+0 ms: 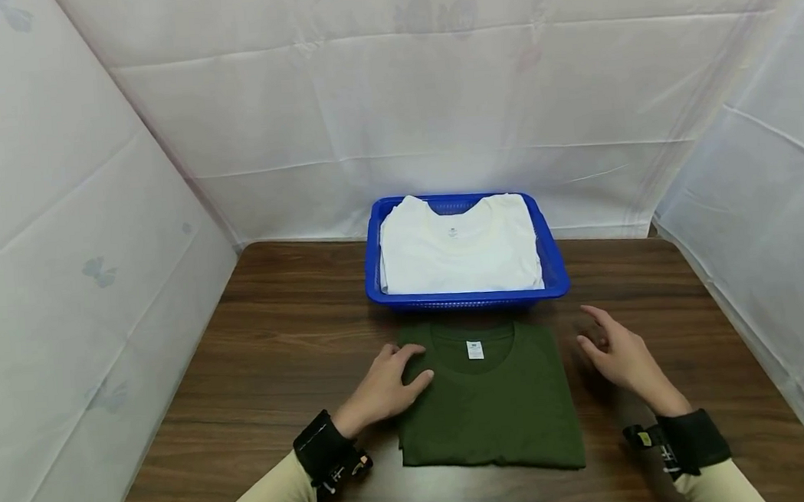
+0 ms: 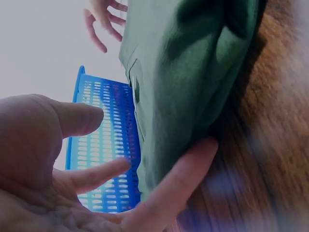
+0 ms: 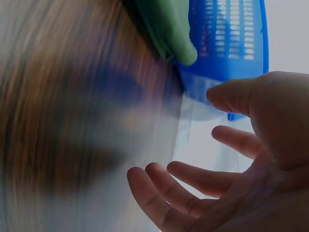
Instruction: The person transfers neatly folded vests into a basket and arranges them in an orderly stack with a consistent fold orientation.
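A folded dark green T-shirt (image 1: 491, 411) lies flat on the table, its collar and white label (image 1: 475, 350) toward the basket. My left hand (image 1: 386, 386) is at the shirt's left edge, thumb and forefinger spread over the fabric. In the left wrist view, one finger of that hand reaches low along the side of the green shirt (image 2: 178, 92), near the wood. To the right of the shirt, my right hand (image 1: 619, 353) hovers with loosely bent fingers and nothing in them. The right wrist view shows its fingers (image 3: 207, 181) spread apart, away from the shirt.
A blue plastic basket (image 1: 470, 300) stands just behind the shirt, with folded white T-shirts (image 1: 457, 255) inside. The brown wooden table (image 1: 289, 319) is bordered by white sheeting (image 1: 393, 113) at the back and both sides.
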Action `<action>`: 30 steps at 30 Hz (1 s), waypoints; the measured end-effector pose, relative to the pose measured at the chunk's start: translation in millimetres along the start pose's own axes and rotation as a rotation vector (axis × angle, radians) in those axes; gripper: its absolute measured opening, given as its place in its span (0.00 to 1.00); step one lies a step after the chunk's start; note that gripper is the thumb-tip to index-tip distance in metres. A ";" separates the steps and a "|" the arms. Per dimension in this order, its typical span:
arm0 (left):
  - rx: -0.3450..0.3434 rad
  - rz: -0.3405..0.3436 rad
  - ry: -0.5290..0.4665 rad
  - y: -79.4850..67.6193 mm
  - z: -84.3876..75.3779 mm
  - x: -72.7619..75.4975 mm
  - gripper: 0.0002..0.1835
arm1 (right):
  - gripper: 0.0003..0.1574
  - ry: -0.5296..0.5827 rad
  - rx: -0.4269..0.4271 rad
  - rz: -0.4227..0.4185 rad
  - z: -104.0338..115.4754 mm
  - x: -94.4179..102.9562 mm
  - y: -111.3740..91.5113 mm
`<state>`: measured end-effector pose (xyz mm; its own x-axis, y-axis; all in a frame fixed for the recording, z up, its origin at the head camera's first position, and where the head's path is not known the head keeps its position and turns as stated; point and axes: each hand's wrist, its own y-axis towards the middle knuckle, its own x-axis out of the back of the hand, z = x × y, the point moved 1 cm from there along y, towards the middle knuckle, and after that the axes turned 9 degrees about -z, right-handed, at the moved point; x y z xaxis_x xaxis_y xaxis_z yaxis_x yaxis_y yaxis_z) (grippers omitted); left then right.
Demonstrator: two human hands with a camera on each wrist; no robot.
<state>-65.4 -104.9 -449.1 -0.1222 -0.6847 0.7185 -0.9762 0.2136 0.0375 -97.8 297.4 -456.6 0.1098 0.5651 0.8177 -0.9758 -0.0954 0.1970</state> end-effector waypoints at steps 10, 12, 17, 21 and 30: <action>0.034 -0.115 -0.044 1.7 12.5 11.2 0.35 | 0.40 0.005 -0.022 0.054 14.4 -12.1 -2.0; 0.031 -0.124 -0.049 1.6 16.1 13.1 0.35 | 0.39 -0.003 -0.027 0.058 18.7 -16.4 -2.7; 0.027 -0.113 -0.038 2.6 21.4 16.4 0.33 | 0.39 -0.054 -0.051 0.059 36.3 -29.9 -4.7; 0.020 -0.117 -0.023 4.5 22.7 19.4 0.31 | 0.39 -0.096 -0.069 0.068 53.3 -39.8 -4.2; -0.027 -0.104 -0.046 9.4 22.0 16.0 0.24 | 0.37 -0.148 0.001 0.044 70.9 -46.5 -9.3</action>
<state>-80.5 -129.2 -452.5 -0.0294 -0.7350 0.6774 -0.9788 0.1585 0.1295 -80.4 214.0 -458.1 0.0936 0.4336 0.8962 -0.9801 -0.1181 0.1594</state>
